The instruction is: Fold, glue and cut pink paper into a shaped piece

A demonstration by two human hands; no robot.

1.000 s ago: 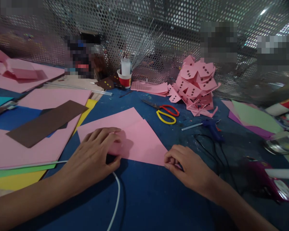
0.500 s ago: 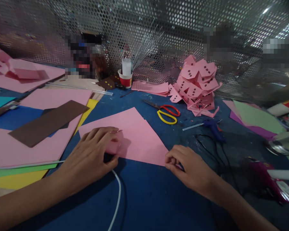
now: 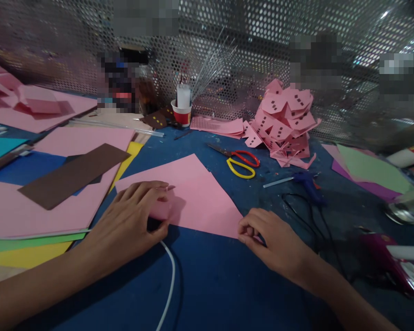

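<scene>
A sheet of pink paper [image 3: 200, 197] lies on the blue table top, its far corner pointing away from me. My left hand [image 3: 134, 207] rests over the sheet's left part, with fingers bent and thumb below around a raised, curved pink paper portion [image 3: 161, 209]. I cannot tell whether that portion is the sheet's own bent edge or a separate piece. At the sheet's right corner, my right hand [image 3: 262, 234] has its thumb and fingers closed in a pinch on the paper. Beyond the sheet lie scissors [image 3: 242, 168] with one red and one yellow handle loop.
A blue glue gun [image 3: 308, 186] with a black cord lies to the right. Behind stand a heap of folded pink paper shapes [image 3: 286, 119] and a paper cup [image 3: 181, 114]. Coloured sheets and a brown strip [image 3: 74, 177] cover the left. A white cable [image 3: 172, 276] runs in front.
The view has shifted slightly, so things sit a little further right. Both hands keep the same hold on the pink sheet.
</scene>
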